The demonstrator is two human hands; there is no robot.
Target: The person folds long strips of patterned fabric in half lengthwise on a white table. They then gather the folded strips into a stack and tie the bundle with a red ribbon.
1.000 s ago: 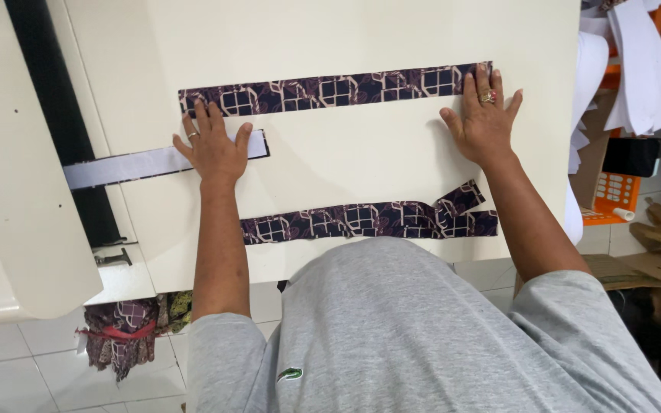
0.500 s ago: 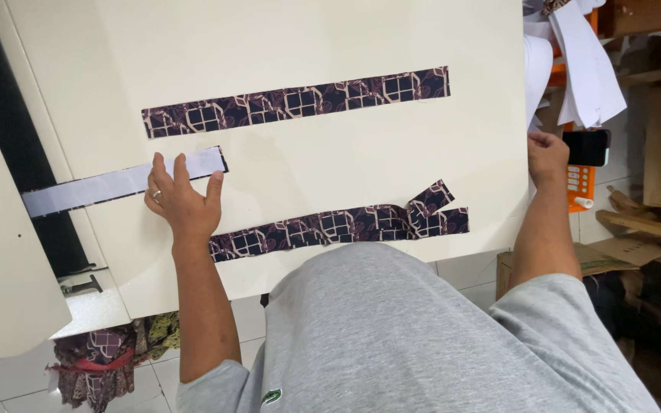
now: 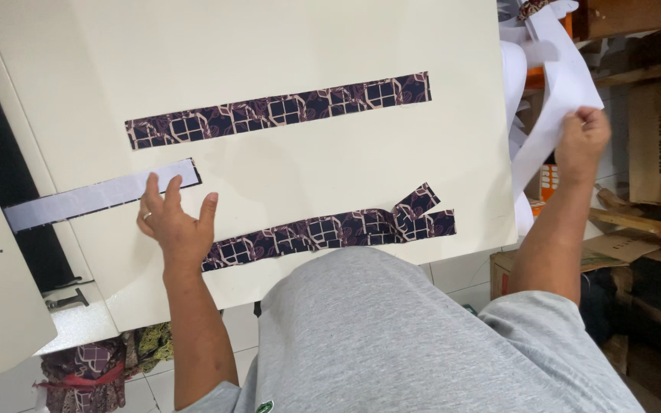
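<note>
Left hand lies open on the cream board between patterned strips, right hand grips a white strip.

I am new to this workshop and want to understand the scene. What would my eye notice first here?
Two long dark patterned fabric strips lie across the cream board, one far, one near. The left hand rests beside a white strip at the board's left edge. The right hand grips white paper strips past the right edge.
</note>
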